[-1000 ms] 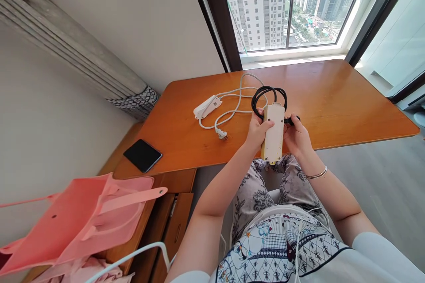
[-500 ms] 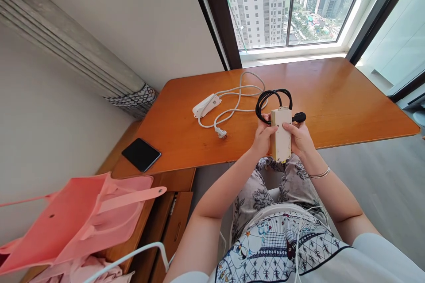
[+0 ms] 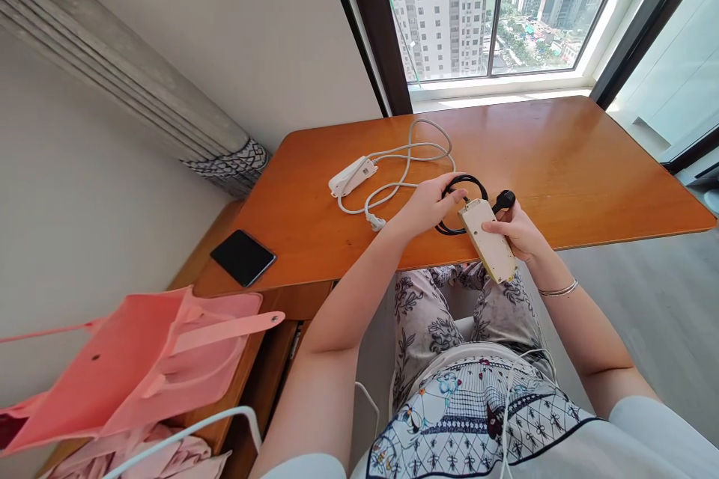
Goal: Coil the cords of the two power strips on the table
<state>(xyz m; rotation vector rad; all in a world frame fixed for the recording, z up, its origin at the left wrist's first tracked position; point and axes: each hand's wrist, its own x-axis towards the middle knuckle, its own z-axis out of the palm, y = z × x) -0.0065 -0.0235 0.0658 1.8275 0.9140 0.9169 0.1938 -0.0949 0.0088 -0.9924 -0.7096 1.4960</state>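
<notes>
My right hand (image 3: 520, 230) is closed around a cream-coloured power strip (image 3: 487, 239), thumb on its face. The strip is tilted, its lower end over my lap at the table's front edge. A black plug (image 3: 504, 200) sticks up beside my right fingers. At the strip's upper end, the coiled black cord (image 3: 470, 178) is gripped by my left hand (image 3: 431, 203), its fingers wrapped round the loops. Behind my left hand lies a white power strip (image 3: 353, 176) with a loosely looped white cable (image 3: 413, 159). Its white plug (image 3: 374, 222) is partly covered by my left forearm.
The brown wooden table (image 3: 584, 165) stretches to the window. A black phone (image 3: 243, 257) lies at its left corner. Pink bags (image 3: 140, 367) and a pale curved tube (image 3: 196, 434) are at lower left, beside a wooden cabinet. A tied curtain (image 3: 230, 157) hangs left.
My left hand has left the side of the cream power strip and moved up onto the coiled black cord. The strip has turned from upright to slanted, still in my right hand.
</notes>
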